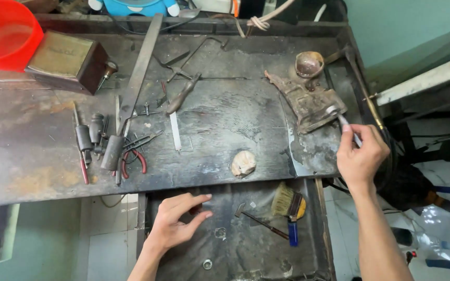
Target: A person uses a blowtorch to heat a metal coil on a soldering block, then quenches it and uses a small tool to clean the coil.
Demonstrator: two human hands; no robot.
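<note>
Two hands at work: a person's bare hands reach over a scorched, rust-stained metal workbench [225, 125], seen from above.
Right hand: the right hand [359, 156] is raised at the right edge of the bench, fingers pinched shut around a slim metal rod [346, 124], whose far tip touches a small ring-like piece on the soldering block.
Soldering block: a charred, crumbling soldering block [308, 101] lies far right on the bench, with a blackened crucible [309, 64] just beyond it.
Left hand: the left hand [177, 224] rests palm down in the pull-out drawer [235, 244] below the bench edge, fingers loosely spread and holding nothing that can be seen.
Drawer contents: a small hammer [259, 219] lies near the middle, a bristle brush [287, 203] with a blue handle to its right, and a small metal ring [207, 264] near the front.
Bench centre: a pale lump [243, 163] sits near the front edge; a steel ruler [175, 130] lies to its left and farther back.
Bench left: red-handled pliers [134, 161] lie among dark cylindrical tools [96, 136]; a long flat metal bar [140, 70] runs toward the far edge.
Far left: a dark wooden box [69, 60] sits beside a red plastic basin [3, 31].
</note>
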